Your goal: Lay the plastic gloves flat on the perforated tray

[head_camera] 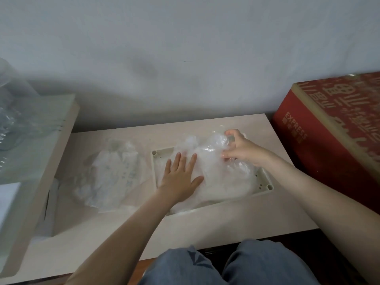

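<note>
Clear plastic gloves point(222, 173) are lying in a crumpled, cloudy heap on the perforated tray point(162, 152), covering most of it so that only its cream rim and corner posts are showing. You are pressing your left hand point(181, 175) flat on the near-left part of the heap, palm down, fingers straight and slightly spread. Your right hand point(240, 149) is working at the far-right side of the heap, its thumb and fingers curled and pinching a bunched fold of the film, which is standing up off the tray there. The tray is sitting on the pale worktop point(205, 227), toward its right half. Just beside the tray on the left, a second pile of clear plastic point(109, 171) is resting loose on the worktop, and neither hand is touching it. A red carton point(329, 130) printed with gold characters and the word EXPRESS is standing beside the worktop on your right, against the grey wall point(185, 48). On your left a raised pale shelf point(41, 140) is carrying a clear plastic bag point(12, 112). Your knees in blue jeans point(257, 264) are showing at the bottom edge.
</note>
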A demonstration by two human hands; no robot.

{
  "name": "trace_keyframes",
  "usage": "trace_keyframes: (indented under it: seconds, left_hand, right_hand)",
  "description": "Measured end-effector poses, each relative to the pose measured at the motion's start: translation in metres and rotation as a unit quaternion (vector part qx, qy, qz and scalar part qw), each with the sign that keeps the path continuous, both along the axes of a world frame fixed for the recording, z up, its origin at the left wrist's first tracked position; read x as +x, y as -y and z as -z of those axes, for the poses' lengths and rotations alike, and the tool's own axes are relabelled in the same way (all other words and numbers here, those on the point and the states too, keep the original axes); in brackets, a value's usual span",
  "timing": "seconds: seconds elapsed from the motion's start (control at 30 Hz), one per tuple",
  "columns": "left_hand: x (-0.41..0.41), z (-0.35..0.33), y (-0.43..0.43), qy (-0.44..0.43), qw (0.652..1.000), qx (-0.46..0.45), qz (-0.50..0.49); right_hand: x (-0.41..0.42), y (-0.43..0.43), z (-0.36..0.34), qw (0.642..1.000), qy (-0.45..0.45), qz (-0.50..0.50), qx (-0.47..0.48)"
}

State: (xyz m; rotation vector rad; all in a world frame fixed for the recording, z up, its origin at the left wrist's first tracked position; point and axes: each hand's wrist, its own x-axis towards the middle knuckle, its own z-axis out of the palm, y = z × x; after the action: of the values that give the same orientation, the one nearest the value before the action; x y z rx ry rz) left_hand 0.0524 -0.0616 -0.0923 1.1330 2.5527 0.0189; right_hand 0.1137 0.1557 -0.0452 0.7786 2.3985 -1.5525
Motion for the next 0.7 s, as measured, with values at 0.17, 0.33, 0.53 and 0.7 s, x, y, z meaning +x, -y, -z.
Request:
trace_keyframes:
  seconds: [0.17,0.33,0.53,0.7]
  left_hand:
    - [0.0,-0.011,-0.004,-0.047,0.998,0.043,-0.014]
    - [-0.004,-0.014,-0.009,-0.141,0.989,0.031,0.007]
    - [-0.005,-0.002,-0.01,-0.144,0.989,0.03,0.019]
    - [-0.006,0.001,-0.01,-0.149,0.988,0.021,0.013]
  right_hand:
    - [0.004,-0.001,-0.008,1.0,0.007,0.017,-0.016]
    - [0.013,-0.006,-0.008,0.999,0.027,0.027,-0.015]
    - [0.017,-0.012,-0.006,0.995,0.007,0.084,0.056]
    - [0.023,-0.012,-0.011,0.999,0.031,0.043,0.004]
